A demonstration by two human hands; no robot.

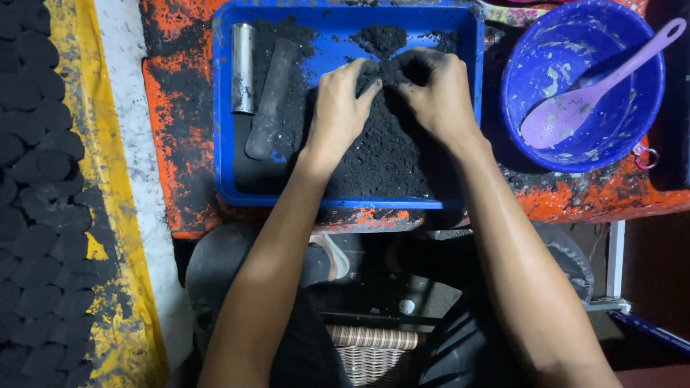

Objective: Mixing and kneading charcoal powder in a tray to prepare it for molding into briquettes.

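Your left hand (338,104) and right hand (438,93) press into the loose black powder heap (381,154) in the blue rectangular plastic tray (223,108), fingers curled and gathering powder beneath the fingertips. Step in hand appears to be kneading. Next, keep powder inside the tray; the metal cylinder (243,68) lies left of your fingers.

blue bowl (575,43), purple spoon (596,90), metal tube (243,68), black discs (32,179)
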